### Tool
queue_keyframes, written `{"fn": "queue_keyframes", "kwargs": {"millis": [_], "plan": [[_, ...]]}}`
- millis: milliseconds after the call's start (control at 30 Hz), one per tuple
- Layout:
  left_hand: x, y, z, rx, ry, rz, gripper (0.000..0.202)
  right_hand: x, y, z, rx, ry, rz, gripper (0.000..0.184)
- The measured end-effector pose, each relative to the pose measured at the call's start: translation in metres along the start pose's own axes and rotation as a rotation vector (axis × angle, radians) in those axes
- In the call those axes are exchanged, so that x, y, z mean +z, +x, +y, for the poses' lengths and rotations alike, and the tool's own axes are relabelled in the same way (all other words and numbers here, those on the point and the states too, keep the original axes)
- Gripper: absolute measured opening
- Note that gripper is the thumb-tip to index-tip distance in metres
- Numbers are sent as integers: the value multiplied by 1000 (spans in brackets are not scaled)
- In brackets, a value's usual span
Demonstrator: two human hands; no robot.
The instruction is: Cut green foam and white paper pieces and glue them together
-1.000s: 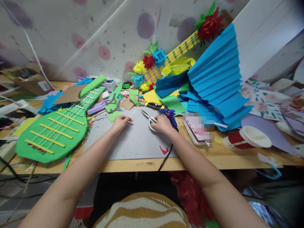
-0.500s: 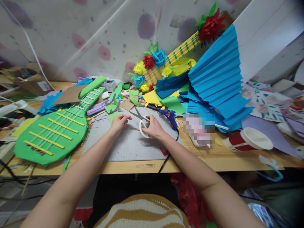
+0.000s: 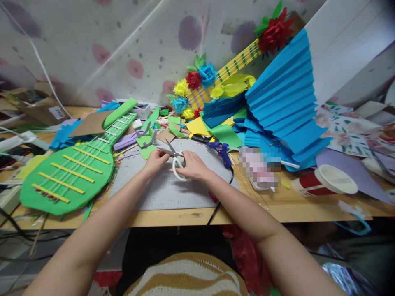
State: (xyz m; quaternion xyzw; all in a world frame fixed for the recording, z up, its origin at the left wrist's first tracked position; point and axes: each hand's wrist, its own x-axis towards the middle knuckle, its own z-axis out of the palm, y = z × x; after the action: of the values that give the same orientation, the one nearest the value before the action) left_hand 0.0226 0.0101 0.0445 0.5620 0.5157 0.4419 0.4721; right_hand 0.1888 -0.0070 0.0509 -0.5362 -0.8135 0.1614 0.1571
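Note:
A pair of white-handled scissors [image 3: 178, 168] is in my right hand [image 3: 194, 165], its blades parted and pointing up and left. Close beside the blades, my left hand [image 3: 156, 161] has its fingers pinched together; whatever lies between them is too small to make out. Both hands are over the grey cutting mat [image 3: 160, 195]. Left of them lies a green paper lute [image 3: 72, 172] with yellow strips and white strings. To the right of my right hand rests a blue glue gun [image 3: 221, 151].
Green paper scraps [image 3: 148, 151] and purple strips lie behind the mat. A yellow stringed instrument with paper flowers [image 3: 207, 76] leans on the wall. Pleated blue paper [image 3: 282, 98] stands at right, near a paper cup [image 3: 327, 181]. The glue gun's black cable [image 3: 215, 211] crosses the table edge.
My right hand has moved left with the scissors, bringing the blades up to the fingers of my left hand. My left hand has shifted only slightly.

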Motion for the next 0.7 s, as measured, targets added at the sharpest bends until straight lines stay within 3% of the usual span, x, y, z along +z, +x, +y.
{"fn": "queue_keyframes", "kwargs": {"millis": [233,367,533,700], "plan": [[3,2,-5,39,24,27,11,-9,-1,-5,110,88,-256,46],[5,4,-4,22,86,20,10,-14,3,-4,124,88,-366,50],[7,6,2,4,138,30,8,-23,8,-6,177,115,-454,52],[6,9,10,-13,213,10,9,-26,12,-10,311,257,-439,32]]}}
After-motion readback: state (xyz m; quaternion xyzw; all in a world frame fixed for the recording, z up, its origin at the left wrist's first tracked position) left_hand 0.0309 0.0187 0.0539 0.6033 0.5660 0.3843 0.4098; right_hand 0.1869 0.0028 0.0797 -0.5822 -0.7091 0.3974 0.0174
